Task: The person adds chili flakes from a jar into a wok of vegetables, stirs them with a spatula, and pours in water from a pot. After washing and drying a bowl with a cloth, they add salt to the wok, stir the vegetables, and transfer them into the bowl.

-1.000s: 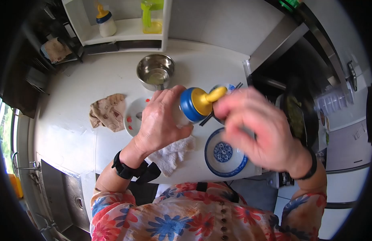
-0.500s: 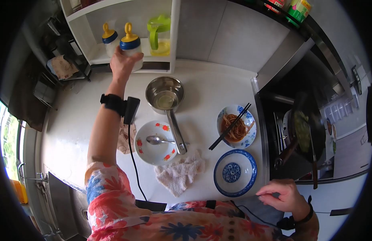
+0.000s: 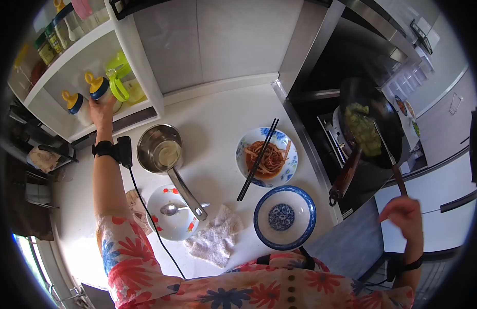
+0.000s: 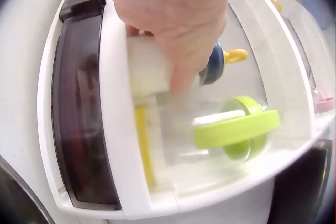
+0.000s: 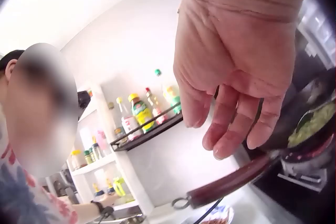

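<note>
On the lower shelf of the white rack (image 3: 155, 77), my left hand (image 3: 101, 116) grips a clear seasoning jar (image 3: 98, 88) holding something white. Its lid is blue with a yellow loop on top. In the left wrist view the thumb and fingers lie round the jar's body (image 4: 149, 69), partly hiding it. A similar jar (image 3: 73, 104) stands to its left, and a lime-green-handled pitcher (image 3: 120, 85) to its right. My right hand (image 3: 404, 219) hangs with loosely curled fingers and holds nothing, just beyond the end of the spatula handle (image 3: 399, 180).
A wok (image 3: 393, 116) with green food sits on the stove, its wooden handle (image 3: 346, 177) pointing toward me. On the counter are a saucepan (image 3: 145, 149), a flowered plate (image 3: 169, 229) with a spoon, a white cloth (image 3: 215, 239), a noodle plate (image 3: 291, 154) with chopsticks and a blue-rimmed bowl (image 3: 259, 219).
The left hand carried the jar from above the counter up to the shelf, beside the other jar. My right hand drew away from the jar and moved right, toward the spatula handle.
</note>
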Available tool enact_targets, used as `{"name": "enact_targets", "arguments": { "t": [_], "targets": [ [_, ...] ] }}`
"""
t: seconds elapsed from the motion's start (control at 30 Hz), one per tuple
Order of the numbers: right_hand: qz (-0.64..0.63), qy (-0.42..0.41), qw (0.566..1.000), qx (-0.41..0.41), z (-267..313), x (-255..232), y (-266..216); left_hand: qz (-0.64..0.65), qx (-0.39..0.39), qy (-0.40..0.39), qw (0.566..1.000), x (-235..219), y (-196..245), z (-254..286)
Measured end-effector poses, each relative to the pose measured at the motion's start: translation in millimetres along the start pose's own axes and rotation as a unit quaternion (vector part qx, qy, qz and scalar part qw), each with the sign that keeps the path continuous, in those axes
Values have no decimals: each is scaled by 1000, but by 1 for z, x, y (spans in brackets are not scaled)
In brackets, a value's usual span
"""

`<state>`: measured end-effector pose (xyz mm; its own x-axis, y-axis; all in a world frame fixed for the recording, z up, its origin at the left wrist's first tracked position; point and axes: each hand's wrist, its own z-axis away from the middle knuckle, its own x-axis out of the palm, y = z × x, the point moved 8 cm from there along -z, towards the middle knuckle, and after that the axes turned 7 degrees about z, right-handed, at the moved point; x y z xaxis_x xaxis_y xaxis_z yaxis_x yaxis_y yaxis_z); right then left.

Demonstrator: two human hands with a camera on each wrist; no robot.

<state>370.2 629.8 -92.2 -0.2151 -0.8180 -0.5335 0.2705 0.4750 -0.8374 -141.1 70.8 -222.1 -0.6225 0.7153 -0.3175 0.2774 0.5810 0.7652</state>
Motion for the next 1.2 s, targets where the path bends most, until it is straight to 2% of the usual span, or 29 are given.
{"name": "enact_targets", "arguments": {
  "t": [0.03, 0.07, 0.1, 0.17, 0.2, 0.23, 0.3, 0.37, 0.4, 0.43, 0.47, 0.5, 0.53, 0.6, 0.63, 0.7, 0.73, 0.8, 0.87, 0.9, 0.97, 1.03, 1.1, 1.2],
  "targets": [
    [-22, 45, 999, -8, 1, -22, 3, 8, 7, -32, 999, 1, 6, 0],
    [-2, 91, 996, -22, 3, -46, 10, -3, -23, -81, 996, 1, 13, 4],
    [19, 138, 990, -36, 5, -73, 18, -5, -20, -78, 997, -3, 9, 5],
    [62, 227, 972, -23, 12, -126, 43, 61, -27, -74, 995, -12, -11, 5],
    [90, 268, 959, 25, 16, -150, 61, 150, -31, -102, 983, -18, -11, 9],
    [116, 271, 955, 28, 16, -173, 82, 129, -44, -106, 985, -37, 25, 29],
    [144, 277, 949, 49, 21, -207, 131, 241, -76, -127, 959, -52, 48, 60],
    [210, 275, 934, 83, 20, -229, 172, 229, -48, -200, 951, -68, 104, 109],
    [248, 276, 927, 59, 13, -245, 205, 224, -53, -243, 942, -72, 126, 136],
    [351, 254, 901, -5, 4, -235, 197, 216, -59, -266, 938, -75, 146, 164],
    [344, 244, 907, -28, -2, -227, 199, 249, -63, -300, 919, -76, 168, 194],
    [344, 214, 914, -13, -11, -224, 216, 267, -100, -344, 895, -74, 186, 226],
    [365, 186, 911, 50, -19, -206, 200, 282, -112, -365, 880, -71, 204, 255],
    [431, 166, 883, -85, -32, -177, 163, 296, -146, -395, 857, -58, 242, 307],
    [465, 155, 856, -166, -35, -166, 153, 295, -169, -403, 850, -50, 261, 331],
    [478, 79, 846, -223, -40, -148, 144, 305, -164, -406, 845, -29, 308, 369],
    [492, 51, 826, -271, -38, -138, 131, 305, -155, -406, 847, -18, 329, 385],
    [466, 20, 818, -336, -36, -133, 126, 301, -149, -402, 852, 3, 366, 413],
    [459, 13, 800, -387, -38, -146, 117, 282, -124, -398, 864, 21, 389, 428],
    [443, 44, 793, -416, -40, -165, 104, 280, -125, -396, 866, 28, 393, 432],
    [425, 37, 819, -384, -57, -210, 98, 254, -147, -409, 864, 39, 396, 444],
    [202, 64, 933, -291, -84, -263, 100, 271, -152, -386, 869, 41, 403, 448],
    [177, 158, 945, -224, -103, -319, 99, 271, -160, -378, 871, 41, 399, 447],
    [134, 180, 966, -130, -120, -387, 105, 272, -165, -381, 868, 40, 397, 448]
  ]
}}
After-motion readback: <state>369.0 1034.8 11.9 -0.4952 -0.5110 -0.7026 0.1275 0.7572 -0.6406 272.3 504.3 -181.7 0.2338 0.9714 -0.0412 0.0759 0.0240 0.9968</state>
